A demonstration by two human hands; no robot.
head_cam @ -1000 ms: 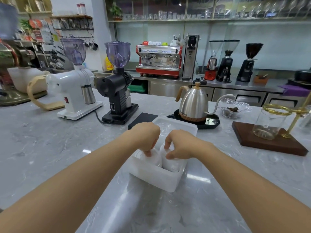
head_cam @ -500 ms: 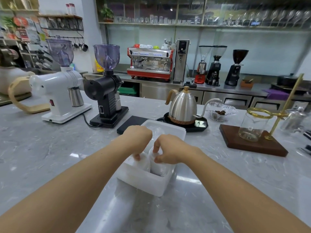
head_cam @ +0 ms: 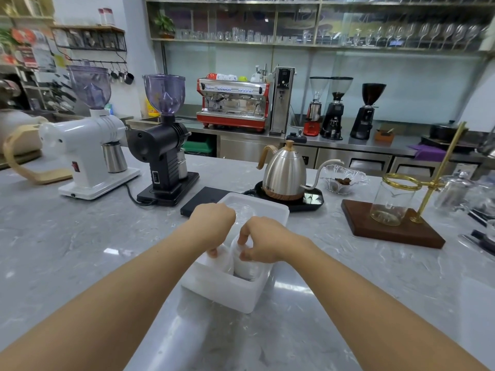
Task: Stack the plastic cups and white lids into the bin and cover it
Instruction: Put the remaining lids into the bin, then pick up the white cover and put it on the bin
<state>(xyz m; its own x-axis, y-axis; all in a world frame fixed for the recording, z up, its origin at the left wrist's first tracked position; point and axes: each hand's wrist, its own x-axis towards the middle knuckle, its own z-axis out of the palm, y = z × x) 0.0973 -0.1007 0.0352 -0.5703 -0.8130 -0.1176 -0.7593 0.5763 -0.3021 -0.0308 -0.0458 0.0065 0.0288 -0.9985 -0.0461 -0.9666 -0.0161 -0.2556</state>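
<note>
**Cups and lids in bin, cover not yet on**

Bin point(head_cam: 227, 293) sits on the counter point(head_cam: 80, 250), near edge toward the camera. Both hands are inside its near end.

Left hand point(head_cam: 214, 223): fingers curled down onto the left stack point(head_cam: 217, 261), tips touching its top; whether they pinch it or only press, cannot tell. Right hand point(head_cam: 265, 245): thumb and fingers pinch the top of the right stack point(head_cam: 245, 266), which stands upright beside the left one. Both stacks look white and translucent; lids or cups, cannot tell. Clear cups point(head_cam: 241, 210) show faintly in the far half of the bin.

Progress, as judged: loading looks nearly complete, since no loose cups or lids are seen on the counter. Left to do: seat the two stacks, withdraw the hands, fit the cover. The white rim point(head_cam: 278, 210) at the far end may be the cover or only the bin's wall; cannot tell.

Writing: small lettering on the kettle point(head_cam: 284, 172) near its base, too small to read. A band of text runs across the espresso machine point(head_cam: 233, 103), illegible. No label visible on the bin.
</note>
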